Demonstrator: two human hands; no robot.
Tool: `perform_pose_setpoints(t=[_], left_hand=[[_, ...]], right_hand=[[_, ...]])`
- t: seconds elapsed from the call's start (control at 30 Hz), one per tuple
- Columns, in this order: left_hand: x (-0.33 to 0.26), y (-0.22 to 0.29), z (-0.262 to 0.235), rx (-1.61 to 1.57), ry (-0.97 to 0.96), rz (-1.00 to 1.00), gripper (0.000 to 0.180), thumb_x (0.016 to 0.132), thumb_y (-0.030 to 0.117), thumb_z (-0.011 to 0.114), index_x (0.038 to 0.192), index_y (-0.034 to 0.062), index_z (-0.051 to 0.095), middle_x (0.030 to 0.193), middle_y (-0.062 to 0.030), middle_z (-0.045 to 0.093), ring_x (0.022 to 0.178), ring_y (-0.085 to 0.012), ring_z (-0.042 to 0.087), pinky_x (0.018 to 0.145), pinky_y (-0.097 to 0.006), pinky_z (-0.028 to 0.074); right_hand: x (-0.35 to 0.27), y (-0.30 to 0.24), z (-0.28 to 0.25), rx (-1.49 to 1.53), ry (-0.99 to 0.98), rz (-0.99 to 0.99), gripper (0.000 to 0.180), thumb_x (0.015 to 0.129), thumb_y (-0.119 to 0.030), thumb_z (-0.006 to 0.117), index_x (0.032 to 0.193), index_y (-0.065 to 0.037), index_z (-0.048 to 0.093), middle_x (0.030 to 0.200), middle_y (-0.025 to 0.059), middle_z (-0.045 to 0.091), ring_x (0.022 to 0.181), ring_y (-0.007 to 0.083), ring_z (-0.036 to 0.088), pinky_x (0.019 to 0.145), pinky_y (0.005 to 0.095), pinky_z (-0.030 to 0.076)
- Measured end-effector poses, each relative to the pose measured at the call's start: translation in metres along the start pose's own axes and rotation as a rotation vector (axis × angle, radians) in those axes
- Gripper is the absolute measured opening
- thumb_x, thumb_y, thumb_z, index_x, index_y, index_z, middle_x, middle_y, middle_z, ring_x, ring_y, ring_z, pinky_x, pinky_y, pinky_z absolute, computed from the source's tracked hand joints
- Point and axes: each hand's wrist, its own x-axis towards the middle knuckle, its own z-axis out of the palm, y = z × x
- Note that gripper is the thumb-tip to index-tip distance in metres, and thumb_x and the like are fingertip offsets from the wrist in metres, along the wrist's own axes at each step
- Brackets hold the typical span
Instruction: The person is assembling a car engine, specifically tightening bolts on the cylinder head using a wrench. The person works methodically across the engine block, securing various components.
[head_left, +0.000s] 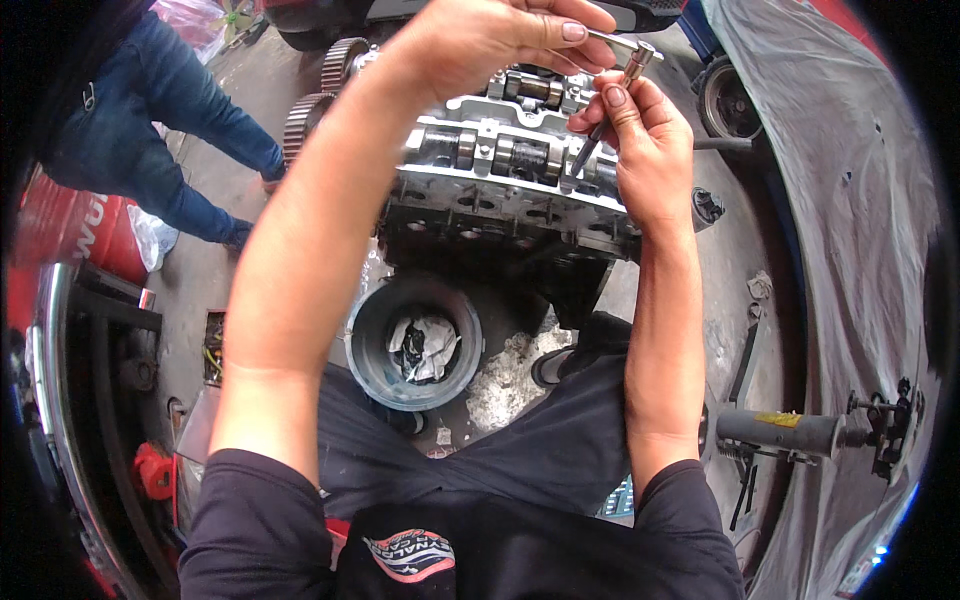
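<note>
A ratchet wrench [645, 48] with a shiny socket-like shaft under its head stands over the right end of an engine cylinder head [490, 155]. My left hand [525, 38] pinches the ratchet's handle between thumb and fingers. Just below the ratchet head, my right hand [645, 125] is closed round the shaft. A dark lower length of the shaft [588, 148] slants down toward the camshafts [525, 157]; whether its tip touches the head I cannot tell. Toothed cam gears [305, 122] sit at the left end of the engine.
Between my knees stands a grey bucket [365, 365] with crumpled paper inside. At left, another person in blue [190, 90] stands near a red drum [105, 225]. A grey cover sheet [850, 200] hangs at right, beside a grey cylindrical stand [775, 432]. Pale granules [510, 385] lie on the floor.
</note>
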Motion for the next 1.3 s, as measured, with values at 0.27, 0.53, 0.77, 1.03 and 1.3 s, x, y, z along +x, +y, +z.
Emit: perform_pose_setpoints(t=[0.27, 0.53, 0.77, 1.03, 1.3], left_hand=[[0.016, -0.031, 0.084, -0.509, 0.682, 0.258, 0.023, 0.105, 0.014, 0.052, 0.106, -0.0060, 0.064, 0.098, -0.0204, 0.074, 0.093, -0.0294, 0.074, 0.085, -0.042, 0.060], [0.154, -0.044, 0.048, 0.008, -0.004, -0.486, 0.026, 0.102, 0.012, 0.041, 0.088, 0.0003, 0.059, 0.073, -0.0132, 0.060, 0.056, -0.0251, 0.058, 0.052, -0.039, 0.050], [0.108, -0.012, 0.062, 0.164, 0.117, -0.435, 0.023, 0.100, 0.007, 0.047, 0.081, 0.0050, 0.058, 0.065, -0.0055, 0.055, 0.047, -0.0158, 0.047, 0.044, -0.033, 0.040], [0.101, 0.010, 0.063, 0.281, -0.098, -0.427, 0.024, 0.102, 0.014, 0.056, 0.080, 0.0068, 0.061, 0.064, -0.0018, 0.057, 0.049, -0.0135, 0.052, 0.049, -0.031, 0.045], [0.011, 0.086, 0.028, 0.547, 0.406, -0.252, 0.032, 0.103, 0.020, 0.052, 0.083, -0.0007, 0.067, 0.069, -0.0116, 0.064, 0.057, -0.0230, 0.063, 0.053, -0.039, 0.051]], right_hand=[[-0.001, -0.002, 0.003, -0.003, 0.060, -0.004, 0.015, 0.105, -0.009, 0.058, 0.107, 0.004, 0.066, 0.084, 0.0053, 0.068, 0.078, 0.0156, 0.070, 0.074, 0.0285, 0.057], [-0.013, -0.003, -0.012, -0.084, 0.088, 0.028, 0.017, 0.104, -0.010, 0.060, 0.107, 0.005, 0.068, 0.085, 0.0068, 0.072, 0.080, 0.0158, 0.072, 0.075, 0.0282, 0.055], [-0.012, 0.005, -0.003, -0.174, 0.089, 0.006, 0.019, 0.102, -0.013, 0.063, 0.102, 0.004, 0.071, 0.080, 0.0079, 0.075, 0.077, 0.0127, 0.070, 0.073, 0.0274, 0.053], [-0.013, 0.010, 0.004, -0.091, 0.105, 0.012, 0.020, 0.103, -0.013, 0.063, 0.106, 0.005, 0.071, 0.083, 0.0089, 0.074, 0.079, 0.0144, 0.070, 0.076, 0.0286, 0.054], [0.035, -0.008, 0.093, -0.052, -0.089, -0.255, 0.019, 0.102, -0.015, 0.066, 0.108, 0.002, 0.070, 0.089, 0.0081, 0.074, 0.084, 0.0136, 0.070, 0.081, 0.0298, 0.054]])
